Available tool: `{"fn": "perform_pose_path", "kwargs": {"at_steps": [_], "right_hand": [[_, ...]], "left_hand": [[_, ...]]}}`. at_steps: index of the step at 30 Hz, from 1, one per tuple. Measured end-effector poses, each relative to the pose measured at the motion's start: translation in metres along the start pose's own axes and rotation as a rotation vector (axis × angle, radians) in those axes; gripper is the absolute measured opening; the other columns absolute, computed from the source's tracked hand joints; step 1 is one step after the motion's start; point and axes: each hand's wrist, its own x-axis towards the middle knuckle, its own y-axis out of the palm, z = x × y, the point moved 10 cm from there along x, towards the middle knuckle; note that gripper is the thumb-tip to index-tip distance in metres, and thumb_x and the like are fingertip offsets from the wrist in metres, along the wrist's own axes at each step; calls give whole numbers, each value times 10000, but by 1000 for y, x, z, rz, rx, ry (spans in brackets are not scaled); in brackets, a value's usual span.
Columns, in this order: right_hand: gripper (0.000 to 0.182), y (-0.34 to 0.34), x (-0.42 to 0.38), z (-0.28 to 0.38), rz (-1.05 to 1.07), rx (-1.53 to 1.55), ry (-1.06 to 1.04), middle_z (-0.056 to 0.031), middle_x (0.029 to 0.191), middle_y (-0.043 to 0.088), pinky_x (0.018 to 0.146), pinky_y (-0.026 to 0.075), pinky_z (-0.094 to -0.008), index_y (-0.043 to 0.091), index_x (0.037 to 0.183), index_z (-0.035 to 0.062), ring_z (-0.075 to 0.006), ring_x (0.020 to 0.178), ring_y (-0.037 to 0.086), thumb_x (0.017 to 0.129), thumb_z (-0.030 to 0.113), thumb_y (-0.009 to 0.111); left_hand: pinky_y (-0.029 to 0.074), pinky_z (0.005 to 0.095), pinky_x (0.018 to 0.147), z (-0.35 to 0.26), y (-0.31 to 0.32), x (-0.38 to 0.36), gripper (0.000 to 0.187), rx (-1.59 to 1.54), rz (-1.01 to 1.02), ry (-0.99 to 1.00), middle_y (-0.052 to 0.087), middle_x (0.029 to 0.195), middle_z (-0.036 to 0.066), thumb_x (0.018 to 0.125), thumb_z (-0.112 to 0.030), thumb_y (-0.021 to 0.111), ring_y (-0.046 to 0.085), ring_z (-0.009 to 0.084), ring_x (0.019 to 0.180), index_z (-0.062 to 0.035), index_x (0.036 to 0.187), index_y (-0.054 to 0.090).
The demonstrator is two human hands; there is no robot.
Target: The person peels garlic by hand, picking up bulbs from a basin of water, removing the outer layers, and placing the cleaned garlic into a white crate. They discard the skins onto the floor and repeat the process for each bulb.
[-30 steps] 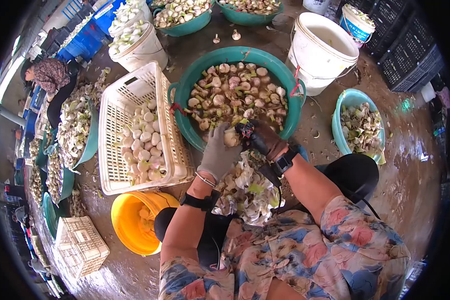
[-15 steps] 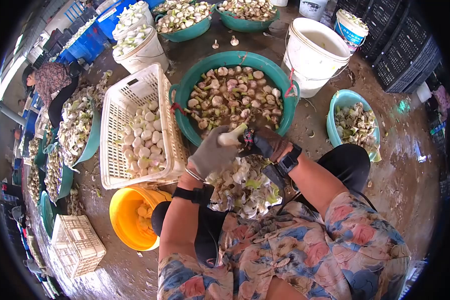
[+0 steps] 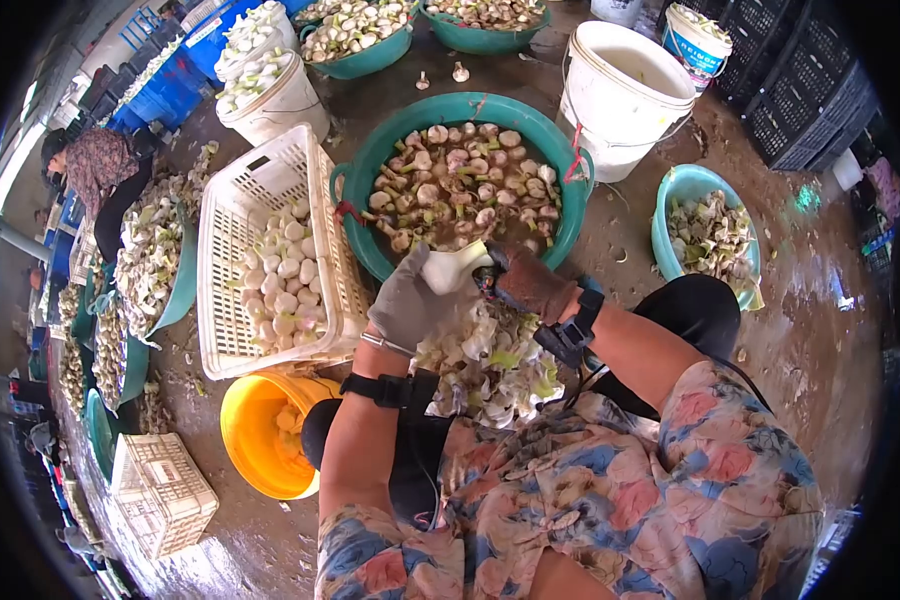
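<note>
A garlic bulb (image 3: 456, 268) with a pale, trimmed stem is gripped in my left hand (image 3: 406, 300), which wears a grey glove. At the stem end, my right hand (image 3: 535, 285), in a dark glove, is closed with its fingertips up against the garlic. A small dark object shows at those fingers; I cannot tell what it is. Just beyond both hands stands a green tub (image 3: 350, 215) of garlic bulbs (image 3: 456, 185) in brown water. Below the hands, a heap of garlic peelings (image 3: 490, 370) lies between my knees.
Left of the tub is a white crate (image 3: 215, 290) of peeled garlic, with a yellow bucket (image 3: 238, 440) nearer me. A white bucket (image 3: 620, 110) stands behind right, and a teal basin (image 3: 667, 235) of peelings to the right. A person (image 3: 100, 170) bends over at far left.
The garlic bulb has turned, its stem now pointing up and right, and both hands have shifted slightly. My right hand's fingers have moved round the stem end. The view has tilted a little.
</note>
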Motion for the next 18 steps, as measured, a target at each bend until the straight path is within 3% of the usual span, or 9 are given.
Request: {"fn": "perform_pose_path", "kwargs": {"at_steps": [2,6,8,9,10,12,14,17,18], "right_hand": [[347,0,6,-6,7,40,-131,-100,997,623,751,476,-314,533,1119,-1,-201,855,595,780,64,572],[354,-7,-10,48,15,288,-40,-101,1037,606,767,483,-299,509,1146,4,-171,873,596,806,81,567],[320,-4,-3,35,42,73,-42,-77,1015,608,762,482,-264,521,1135,19,-120,876,588,832,112,567],[284,-5,3,25,17,34,-210,-63,990,614,757,474,-245,539,1113,25,-99,860,586,844,115,556],[284,-3,3,22,16,40,-206,-63,990,614,757,474,-245,539,1113,25,-99,860,586,844,115,556],[242,8,5,6,68,396,-37,-48,945,616,740,473,-250,561,1069,20,-94,827,577,849,119,542],[223,11,2,3,47,373,1,-42,922,614,730,470,-253,568,1047,18,-93,808,570,846,111,537],[201,12,9,-6,51,443,-49,-32,901,610,704,462,-256,573,1020,13,-93,781,558,839,89,529],[198,13,9,-5,77,543,-128,-27,902,609,688,457,-255,571,1016,11,-94,773,553,835,75,525]], "left_hand": [[435,231,471,-3,-4,1,499,41,-112,50,614,903,102,883,-451,479,593,141,646,-11,1115,521],[409,203,459,-11,13,4,505,304,42,224,607,911,83,873,-442,516,584,122,617,-16,1144,503],[515,302,668,-25,14,-2,467,643,-67,315,531,1041,103,873,-302,579,566,184,881,25,1174,436],[503,263,576,-31,-11,6,412,662,-148,439,568,979,91,884,-290,566,581,155,806,32,1128,485],[503,263,576,-32,-16,9,412,664,-150,433,568,979,91,884,-290,566,581,155,806,32,1128,485],[503,270,604,-42,-48,8,359,754,-422,400,603,874,81,870,-282,583,592,134,769,14,1068,541],[497,272,616,-47,-61,14,322,963,-517,468,626,807,85,858,-271,596,600,113,753,-1,1030,569],[479,251,641,-52,13,-8,234,1526,-419,1040,634,939,88,880,-188,558,592,95,762,-18,1041,553],[479,251,641,-50,20,-11,234,1528,-415,1033,634,939,88,880,-188,558,592,95,762,-18,1041,553]]}}
